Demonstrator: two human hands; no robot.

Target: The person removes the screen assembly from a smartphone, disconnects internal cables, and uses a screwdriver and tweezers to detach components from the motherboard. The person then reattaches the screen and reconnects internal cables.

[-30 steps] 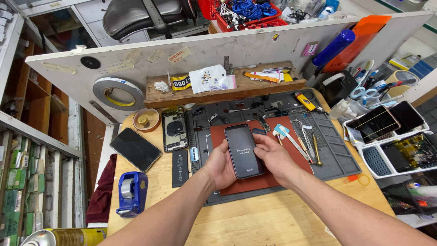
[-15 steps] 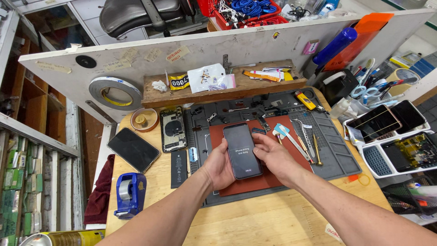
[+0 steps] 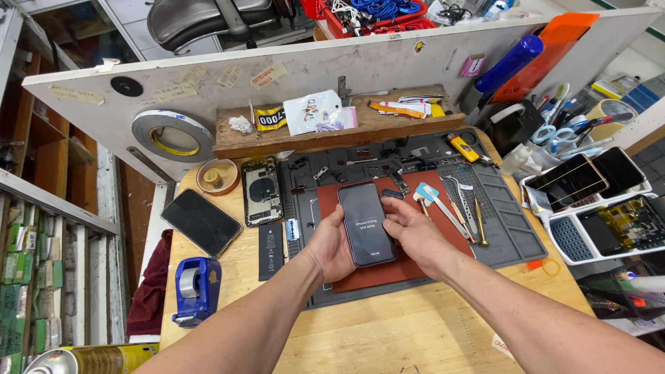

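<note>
Both hands cupped a dark smartphone (image 3: pixel 366 223) screen-up: the left hand (image 3: pixel 331 244) wrapped its left edge, the right hand (image 3: pixel 411 237) its right, thumb near the glass, steadying it over the red mat (image 3: pixel 402 266). Tweezers (image 3: pixel 463 204) lay within reach on the surface (image 3: pixel 388 332).

Glossy glass phone (image 3: pixel 366 223); matt rubber mat (image 3: pixel 516 228); rough wooden bench (image 3: pixel 388 332).

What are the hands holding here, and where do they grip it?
Both hands hold a black smartphone over the red mat: left hand on its left edge, right hand on its right edge.
</note>
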